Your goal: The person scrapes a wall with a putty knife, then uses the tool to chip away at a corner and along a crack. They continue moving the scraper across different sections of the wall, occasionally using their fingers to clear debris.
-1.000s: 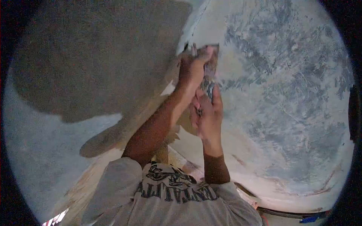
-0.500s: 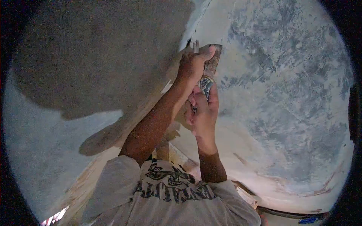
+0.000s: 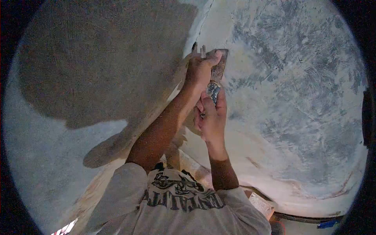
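My right hand [image 3: 212, 119] is closed around the dark, patterned handle of a putty knife [image 3: 218, 72], whose worn metal blade points up. Just above it, my left hand [image 3: 200, 70] has its thumb lying across the upper part of the blade. Its other fingers are partly hidden, and some tips stick up beside a small dark thing I cannot make out. Both hands are close to the pale seam [image 3: 201, 29] where two plastered surfaces meet.
A grey, patchy plastered surface [image 3: 297, 90] spreads on the right. On the left, a smooth surface [image 3: 43, 156] carries a large dark shadow. A blue item [image 3: 327, 224] lies at the lower right, near a box-like object [image 3: 260, 203].
The blade and my left hand appear slightly lower in view. The surroundings have shifted a little with the camera. Both hands keep nearly the same hold.
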Demonstrator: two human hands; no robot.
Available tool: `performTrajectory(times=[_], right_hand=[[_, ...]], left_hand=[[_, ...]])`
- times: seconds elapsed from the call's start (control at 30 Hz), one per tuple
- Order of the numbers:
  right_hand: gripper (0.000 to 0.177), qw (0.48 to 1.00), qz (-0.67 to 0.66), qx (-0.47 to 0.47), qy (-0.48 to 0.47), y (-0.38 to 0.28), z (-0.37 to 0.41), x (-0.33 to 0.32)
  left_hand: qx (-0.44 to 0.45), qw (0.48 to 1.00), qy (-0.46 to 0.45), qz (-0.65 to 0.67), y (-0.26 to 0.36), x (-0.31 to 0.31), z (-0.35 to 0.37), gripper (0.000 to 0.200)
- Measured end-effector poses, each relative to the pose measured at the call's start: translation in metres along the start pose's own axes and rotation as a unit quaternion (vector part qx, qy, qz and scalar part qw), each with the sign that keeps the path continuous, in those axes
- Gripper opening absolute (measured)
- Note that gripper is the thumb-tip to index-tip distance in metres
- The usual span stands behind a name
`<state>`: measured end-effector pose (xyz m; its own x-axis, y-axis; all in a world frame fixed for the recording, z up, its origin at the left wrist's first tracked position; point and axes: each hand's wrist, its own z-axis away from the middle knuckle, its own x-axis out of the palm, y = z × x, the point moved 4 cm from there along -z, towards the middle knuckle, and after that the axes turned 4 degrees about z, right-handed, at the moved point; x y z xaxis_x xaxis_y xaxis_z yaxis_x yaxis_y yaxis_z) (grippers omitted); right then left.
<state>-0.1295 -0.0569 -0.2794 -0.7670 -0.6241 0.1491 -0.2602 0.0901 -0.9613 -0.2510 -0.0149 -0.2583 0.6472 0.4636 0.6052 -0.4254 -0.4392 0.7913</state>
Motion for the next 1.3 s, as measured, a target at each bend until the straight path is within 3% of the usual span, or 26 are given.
performTrajectory(times=[0.07,0.17,0.23,0.3,0.37,0.47,0.53,0.67,0.77,0.9,1.0,1.1,1.3], right_hand=[[0.01,1.0,-0.003,0.01,0.008,0.001,-0.001,0.002],[0.01,0.999,-0.01,0.026,0.019,-0.002,0.001,0.001],[0.011,1.0,0.005,0.005,-0.002,-0.003,0.002,-0.008],[0.011,1.0,-0.007,0.023,0.004,-0.004,-0.004,-0.004],[0.01,1.0,-0.016,0.02,0.011,0.001,-0.004,-0.002],[0.008,1.0,-0.008,-0.014,0.012,0.011,-0.004,-0.006],[0.007,1.0,0.004,-0.008,0.007,0.007,-0.004,-0.007],[0.007,1.0,0.002,0.015,0.008,0.003,-0.002,0.003],[0.009,1.0,-0.007,-0.001,0.011,0.011,-0.005,-0.001],[0.011,0.999,0.003,-0.028,0.017,0.015,-0.011,0.0],[0.012,0.997,0.02,-0.064,0.024,0.026,-0.014,-0.001],[0.012,0.999,0.006,-0.031,0.017,0.024,-0.008,-0.01],[0.014,0.999,0.013,-0.027,0.031,0.02,-0.011,0.001]], left_hand=[[-0.059,0.997,-0.035,-0.017,0.0,-0.007,-0.003,0.058],[0.038,0.995,0.057,-0.076,-0.007,-0.007,-0.004,0.058],[0.073,0.997,0.023,-0.003,-0.012,-0.002,-0.004,0.057],[0.037,0.999,-0.011,0.004,-0.011,0.001,-0.004,0.058],[-0.075,0.995,-0.037,-0.061,0.027,0.007,0.023,0.06],[0.064,0.997,0.034,-0.034,-0.008,-0.004,0.003,0.052],[0.078,0.993,0.05,-0.074,0.0,-0.003,-0.003,0.046],[0.006,0.992,0.017,-0.121,0.029,0.003,0.019,0.037],[0.042,0.997,0.051,-0.033,0.002,0.001,0.012,0.034],[0.051,0.998,0.029,-0.022,0.017,0.005,0.011,0.034],[0.022,0.992,0.007,-0.125,0.025,0.001,0.019,0.035],[0.032,0.998,0.026,-0.043,0.008,0.004,0.021,0.035],[0.025,0.993,0.026,-0.109,0.022,0.001,0.023,0.04]])
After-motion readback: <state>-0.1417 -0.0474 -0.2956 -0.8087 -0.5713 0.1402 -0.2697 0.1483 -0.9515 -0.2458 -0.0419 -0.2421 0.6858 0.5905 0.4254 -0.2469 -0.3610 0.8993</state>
